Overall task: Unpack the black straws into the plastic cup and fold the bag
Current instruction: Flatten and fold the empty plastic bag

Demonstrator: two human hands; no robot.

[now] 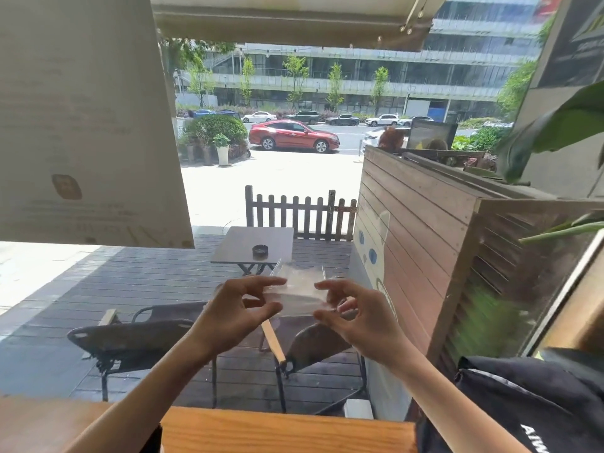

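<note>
Wooden counter (287, 429) at bottom edge, nearest the lens; black bag with white lettering (536, 403) at its right end. Both hands raised above the counter, in front of the window. Left hand (235, 315) pinching the left edge of a clear plastic bag (299, 291) between thumb and fingertips. Right hand (356, 317) pinching the right edge likewise, fingers curled. Bag held in the air between the hands, apparently empty and partly folded. No black straws or plastic cup in view; unpacking judged complete, folding in hand. Risks: thin, slick film held only at the edges, liable to slip from a fingertip pinch; crease liable to spring open or run skewed with no surface beneath to press against.
</note>
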